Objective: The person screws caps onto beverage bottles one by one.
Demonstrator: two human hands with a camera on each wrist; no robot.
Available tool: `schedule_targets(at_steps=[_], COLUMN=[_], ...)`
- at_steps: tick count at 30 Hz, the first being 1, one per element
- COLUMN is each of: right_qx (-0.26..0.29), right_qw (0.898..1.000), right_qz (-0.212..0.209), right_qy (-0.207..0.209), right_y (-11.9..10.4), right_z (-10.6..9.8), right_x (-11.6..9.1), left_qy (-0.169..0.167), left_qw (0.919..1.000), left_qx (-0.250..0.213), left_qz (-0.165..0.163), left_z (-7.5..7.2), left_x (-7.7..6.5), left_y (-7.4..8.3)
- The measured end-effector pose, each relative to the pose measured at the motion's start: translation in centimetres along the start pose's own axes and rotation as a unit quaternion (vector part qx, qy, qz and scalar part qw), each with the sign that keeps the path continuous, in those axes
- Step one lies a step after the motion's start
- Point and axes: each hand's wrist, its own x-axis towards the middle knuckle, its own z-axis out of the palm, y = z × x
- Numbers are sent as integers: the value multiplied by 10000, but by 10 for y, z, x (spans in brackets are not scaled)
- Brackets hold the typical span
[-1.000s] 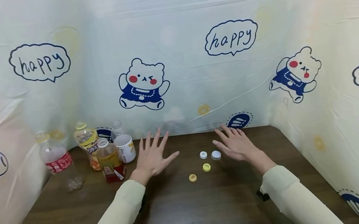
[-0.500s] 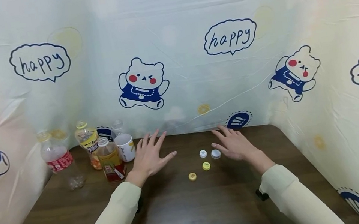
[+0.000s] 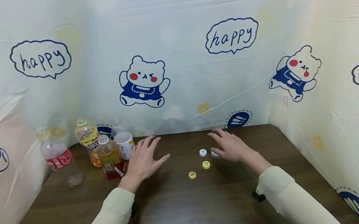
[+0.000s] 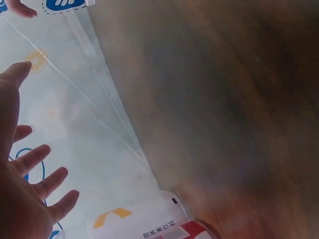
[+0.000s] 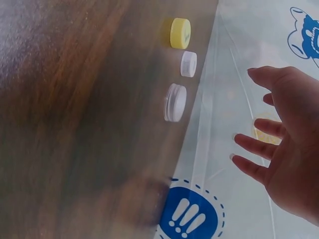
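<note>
My left hand point(image 3: 143, 161) hovers over the back of the table with fingers spread and holds nothing. Just to its left stands a bottle with a white label point(image 3: 124, 145), overlapped by the hand in the head view. My right hand point(image 3: 233, 147), also holding nothing, has its fingers loosely bent. Nearest to it lies a large white bottle cap point(image 5: 175, 103), partly hidden by the thumb in the head view. Close by are a small white cap point(image 3: 203, 152) and a yellow cap point(image 3: 206, 165). An orange-gold cap point(image 3: 192, 175) lies nearer to me, between the hands.
At the back left stand a clear bottle with a red label point(image 3: 60, 160), a yellow-labelled bottle point(image 3: 88, 139) and a shorter bottle with a red and yellow label point(image 3: 111, 160), all uncapped. A printed curtain point(image 3: 182, 81) encloses the dark wooden table point(image 3: 186, 213) behind and at both sides.
My left hand has drifted left and a little nearer to me, toward the bottles. The right hand has shifted slightly left over the large white cap. Fingers of both hands are more bent.
</note>
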Motion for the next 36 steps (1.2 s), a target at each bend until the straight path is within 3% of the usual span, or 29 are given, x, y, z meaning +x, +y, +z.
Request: schedule_targets(at_steps=[9,21,30,36], right_qx=[175,189,232,288], right_qw=[9996,9985,9973,9971], right_qz=[190,332,437,414], right_qy=[-151,-403,-534,-566], right_y=[3,9,11,13], right_z=[9,18,23,26], right_x=[5,6,7,9], left_qy=[243,553,1712,2227], left_qw=[9995,9968,9832,9731], left_qx=[-157,-537,-610,-516], left_qz=[87,-195,-175,-293], left_z=[-6,-19,-39,-54], left_x=[-8,-22,-26,-31], left_y=[-5,-12,-14,-19])
